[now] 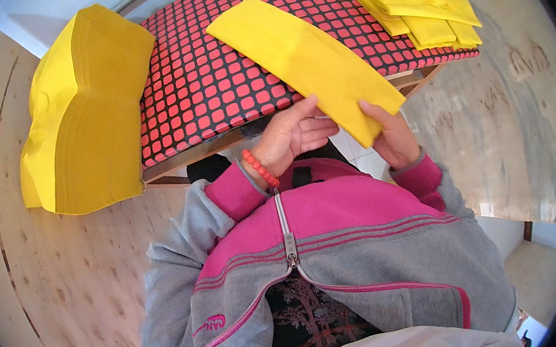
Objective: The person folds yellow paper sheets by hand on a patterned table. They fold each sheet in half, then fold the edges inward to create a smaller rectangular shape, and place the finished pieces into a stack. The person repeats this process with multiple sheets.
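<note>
One long yellow cloth (302, 57), slanting from far left to near right over the worktop (196, 90) edge, my right fingers (377, 113) pinching its near end, left fingers (317, 125) beside it, grip I can't tell, two yellow piles (97, 119).

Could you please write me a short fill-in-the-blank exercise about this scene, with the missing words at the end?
1. The strip gripped by the right hand is coloured ____.
2. Of the person's two wrists, the ____ one wears a bracelet.
3. The tablecloth has red rounded squares on a ____ ground.
4. The pile reaching the picture's top edge lies to the strip's ____.

Missing words: yellow; left; black; right.
</note>
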The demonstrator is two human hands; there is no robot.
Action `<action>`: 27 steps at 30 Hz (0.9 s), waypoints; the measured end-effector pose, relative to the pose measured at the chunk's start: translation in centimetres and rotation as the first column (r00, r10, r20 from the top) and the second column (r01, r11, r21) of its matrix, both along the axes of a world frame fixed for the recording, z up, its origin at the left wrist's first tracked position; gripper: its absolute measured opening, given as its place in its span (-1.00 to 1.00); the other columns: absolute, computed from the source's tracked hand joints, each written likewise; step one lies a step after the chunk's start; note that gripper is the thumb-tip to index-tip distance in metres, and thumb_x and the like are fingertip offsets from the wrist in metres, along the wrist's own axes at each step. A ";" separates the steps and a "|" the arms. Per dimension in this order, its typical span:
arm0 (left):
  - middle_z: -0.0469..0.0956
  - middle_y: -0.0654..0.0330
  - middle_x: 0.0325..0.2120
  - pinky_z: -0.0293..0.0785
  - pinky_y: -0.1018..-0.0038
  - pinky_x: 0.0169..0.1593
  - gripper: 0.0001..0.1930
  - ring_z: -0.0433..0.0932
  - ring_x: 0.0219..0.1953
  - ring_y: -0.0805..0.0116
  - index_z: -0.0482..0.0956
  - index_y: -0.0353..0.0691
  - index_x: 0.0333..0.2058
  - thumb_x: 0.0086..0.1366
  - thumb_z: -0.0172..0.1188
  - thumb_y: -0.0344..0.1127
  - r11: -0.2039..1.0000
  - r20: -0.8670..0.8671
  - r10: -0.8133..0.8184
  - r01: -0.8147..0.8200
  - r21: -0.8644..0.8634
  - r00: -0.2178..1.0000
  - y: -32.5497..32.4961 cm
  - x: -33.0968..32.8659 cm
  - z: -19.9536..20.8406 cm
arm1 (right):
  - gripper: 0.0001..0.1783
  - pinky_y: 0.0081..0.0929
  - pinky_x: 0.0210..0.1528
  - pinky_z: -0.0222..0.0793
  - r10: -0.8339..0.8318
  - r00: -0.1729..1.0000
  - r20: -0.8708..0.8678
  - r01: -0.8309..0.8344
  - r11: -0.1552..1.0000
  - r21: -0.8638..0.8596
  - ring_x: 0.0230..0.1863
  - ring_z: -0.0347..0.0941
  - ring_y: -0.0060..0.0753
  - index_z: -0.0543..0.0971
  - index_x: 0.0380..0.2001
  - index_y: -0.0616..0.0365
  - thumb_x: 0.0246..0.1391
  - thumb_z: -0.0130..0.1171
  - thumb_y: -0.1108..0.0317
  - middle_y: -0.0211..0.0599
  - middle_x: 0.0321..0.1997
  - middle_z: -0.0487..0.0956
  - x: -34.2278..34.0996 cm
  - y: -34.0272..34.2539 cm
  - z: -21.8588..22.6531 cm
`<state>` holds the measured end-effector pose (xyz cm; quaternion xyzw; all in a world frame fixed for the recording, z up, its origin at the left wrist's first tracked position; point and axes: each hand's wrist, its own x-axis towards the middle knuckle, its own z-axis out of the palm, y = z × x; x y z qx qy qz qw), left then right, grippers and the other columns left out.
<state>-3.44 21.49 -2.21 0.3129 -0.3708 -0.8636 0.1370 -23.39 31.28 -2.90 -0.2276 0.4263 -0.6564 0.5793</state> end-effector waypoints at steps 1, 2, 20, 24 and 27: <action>0.60 0.02 0.03 0.52 0.39 0.07 -0.37 0.61 0.06 0.23 0.43 -0.26 0.16 0.47 -0.11 0.21 0.999 -0.028 0.032 -0.032 0.012 0.999 -0.3 0.1 0.2 | -0.46 -0.40 0.20 0.42 0.031 0.999 -0.012 -0.031 0.999 0.011 0.20 0.46 -0.36 0.34 0.27 0.21 0.25 0.16 0.42 -0.30 0.22 0.49 -0.8 0.9 0.5; 0.60 0.01 0.04 0.52 0.38 0.08 -0.37 0.61 0.07 0.23 0.42 -0.25 0.18 0.47 -0.11 0.21 0.998 -0.049 0.062 -0.061 0.027 0.997 -0.5 0.3 0.4 | -0.43 -0.38 0.21 0.42 0.049 0.998 -0.037 -0.047 0.998 0.051 0.20 0.47 -0.35 0.32 0.29 0.22 0.23 0.18 0.43 -0.26 0.25 0.48 -1.6 1.8 1.1; 0.57 0.21 0.08 0.64 0.36 -0.02 -0.59 0.63 0.01 0.35 0.39 -0.15 0.21 0.46 0.11 -0.21 0.937 0.098 0.315 -0.294 -0.187 0.944 1.4 -2.4 -1.7 | -0.47 -0.42 0.15 0.43 0.093 0.982 -0.163 -0.068 0.986 0.150 0.13 0.49 -0.40 0.37 0.25 0.25 0.26 0.19 0.36 -0.28 0.17 0.53 -5.6 6.4 -0.8; 0.61 0.23 0.00 0.63 0.46 -0.20 -0.62 0.66 -0.09 0.40 0.41 -0.12 0.18 0.45 0.11 -0.21 0.936 0.077 0.321 -0.304 -0.175 0.944 1.6 -2.3 -1.4 | -0.49 -0.41 0.15 0.46 0.095 0.976 -0.194 -0.076 0.992 0.103 0.11 0.52 -0.38 0.39 0.23 0.27 0.25 0.19 0.38 -0.27 0.17 0.54 -6.1 6.0 -1.4; 0.62 0.23 -0.06 0.64 0.48 -0.28 -0.65 0.68 -0.17 0.39 0.42 -0.12 0.15 0.45 0.12 -0.23 0.932 0.081 0.336 -0.319 -0.170 0.938 1.7 -2.2 -1.1 | -0.50 -0.39 0.14 0.48 0.111 0.993 -0.050 -0.106 0.990 0.096 0.12 0.52 -0.36 0.38 0.23 0.28 0.26 0.17 0.41 -0.24 0.18 0.53 -6.1 5.6 -1.6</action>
